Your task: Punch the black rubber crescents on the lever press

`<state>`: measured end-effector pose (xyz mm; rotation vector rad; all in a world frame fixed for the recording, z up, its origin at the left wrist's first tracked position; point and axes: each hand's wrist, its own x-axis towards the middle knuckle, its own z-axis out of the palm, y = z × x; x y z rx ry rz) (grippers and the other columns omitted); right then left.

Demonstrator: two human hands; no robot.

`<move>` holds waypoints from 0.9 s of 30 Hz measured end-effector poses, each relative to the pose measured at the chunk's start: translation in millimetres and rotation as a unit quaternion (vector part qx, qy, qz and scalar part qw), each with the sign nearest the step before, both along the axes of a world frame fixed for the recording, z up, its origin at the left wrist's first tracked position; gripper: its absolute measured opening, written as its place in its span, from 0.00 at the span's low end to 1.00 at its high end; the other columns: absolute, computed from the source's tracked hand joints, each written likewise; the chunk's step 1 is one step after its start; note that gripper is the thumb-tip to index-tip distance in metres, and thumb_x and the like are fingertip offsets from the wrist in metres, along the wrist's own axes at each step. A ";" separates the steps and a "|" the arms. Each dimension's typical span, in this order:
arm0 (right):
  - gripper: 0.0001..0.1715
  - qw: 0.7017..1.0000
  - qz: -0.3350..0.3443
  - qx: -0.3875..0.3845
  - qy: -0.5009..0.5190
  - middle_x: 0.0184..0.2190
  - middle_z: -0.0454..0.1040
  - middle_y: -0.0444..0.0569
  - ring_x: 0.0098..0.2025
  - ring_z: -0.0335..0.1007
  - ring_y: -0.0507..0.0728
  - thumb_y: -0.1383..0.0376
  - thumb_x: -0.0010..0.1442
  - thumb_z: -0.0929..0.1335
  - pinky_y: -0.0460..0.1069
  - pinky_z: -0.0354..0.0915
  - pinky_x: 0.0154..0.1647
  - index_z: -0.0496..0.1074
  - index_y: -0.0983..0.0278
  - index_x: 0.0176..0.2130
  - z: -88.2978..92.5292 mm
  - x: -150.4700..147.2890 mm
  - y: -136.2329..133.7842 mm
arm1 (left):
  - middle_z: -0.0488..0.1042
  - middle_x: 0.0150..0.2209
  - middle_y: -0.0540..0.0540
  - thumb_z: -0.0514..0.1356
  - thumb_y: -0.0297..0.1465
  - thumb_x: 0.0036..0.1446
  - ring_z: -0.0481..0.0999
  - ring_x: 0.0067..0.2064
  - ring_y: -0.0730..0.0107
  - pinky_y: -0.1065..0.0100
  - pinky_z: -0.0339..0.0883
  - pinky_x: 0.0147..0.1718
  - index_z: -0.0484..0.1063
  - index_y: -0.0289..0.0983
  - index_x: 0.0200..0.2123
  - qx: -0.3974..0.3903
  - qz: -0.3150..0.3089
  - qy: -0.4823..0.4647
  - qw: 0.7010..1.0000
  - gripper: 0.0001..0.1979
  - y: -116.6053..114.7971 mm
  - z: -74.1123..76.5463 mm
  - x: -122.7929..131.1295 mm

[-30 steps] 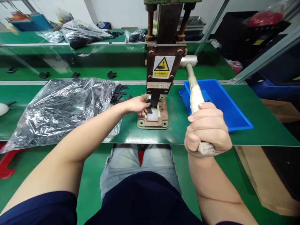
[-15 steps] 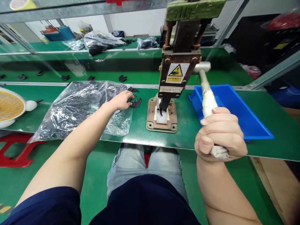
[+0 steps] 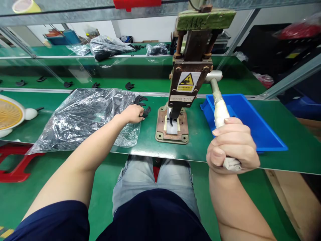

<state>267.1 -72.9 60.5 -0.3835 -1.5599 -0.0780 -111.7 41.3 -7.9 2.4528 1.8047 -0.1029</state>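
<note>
A hand press [image 3: 184,83] with a yellow warning label stands on the green bench [image 3: 147,140], its base plate [image 3: 172,129] holding a white pad. My right hand [image 3: 232,145] is wrapped round the press's taped lever handle [image 3: 219,108]. My left hand [image 3: 132,113] reaches to the small pile of black curved parts [image 3: 142,105] at the mouth of the clear plastic bag [image 3: 85,113]; its fingers are curled on one black part at the pile's edge.
A blue bin [image 3: 247,122] sits right of the press. A fan [image 3: 10,115] stands at the far left, a red stool [image 3: 15,165] below it. More black parts and bags lie on the rear green shelves [image 3: 110,47].
My left hand left the press base, went left to the pile of black parts and now closes on one. The right hand stays on the lever. The camera view rose.
</note>
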 end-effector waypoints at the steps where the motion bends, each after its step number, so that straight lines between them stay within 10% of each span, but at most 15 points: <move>1: 0.19 1.000 0.002 0.001 0.000 0.24 0.72 0.38 0.32 0.76 0.53 0.59 0.65 0.73 0.64 0.77 0.50 0.65 0.60 0.26 0.2 -0.2 -0.4 | 0.81 0.40 0.40 0.67 0.40 0.59 0.81 0.47 0.50 0.58 0.72 0.48 0.74 0.41 0.36 -0.002 0.009 -0.018 1.000 0.10 -2.8 1.2 1.7; 9: 0.21 1.000 -0.003 -0.006 0.002 0.25 0.72 0.38 0.34 0.76 0.53 0.59 0.66 0.72 0.64 0.77 0.53 0.63 0.61 0.25 1.1 -2.2 -3.3 | 0.72 0.23 0.53 0.72 0.39 0.58 0.76 0.27 0.68 0.70 0.63 0.27 0.63 0.41 0.29 -0.093 0.143 -0.363 0.916 0.19 -24.0 14.8 34.4; 18: 0.21 1.000 -0.005 0.004 -0.001 0.26 0.70 0.37 0.34 0.76 0.53 0.59 0.66 0.71 0.63 0.76 0.53 0.63 0.60 0.26 0.6 -2.3 -2.1 | 0.77 0.27 0.52 0.78 0.31 0.56 0.76 0.24 0.75 0.72 0.72 0.27 0.71 0.36 0.42 -0.168 0.197 -0.622 0.739 0.19 -32.1 16.8 90.8; 27: 0.22 1.000 -0.002 0.017 0.000 0.25 0.70 0.37 0.34 0.76 0.52 0.58 0.66 0.72 0.63 0.75 0.51 0.62 0.61 0.26 -1.2 -2.3 1.3 | 0.74 0.24 0.54 0.78 0.31 0.56 0.75 0.22 0.79 0.74 0.76 0.26 0.70 0.34 0.33 -0.193 0.191 -0.627 0.730 0.17 -28.3 8.5 111.9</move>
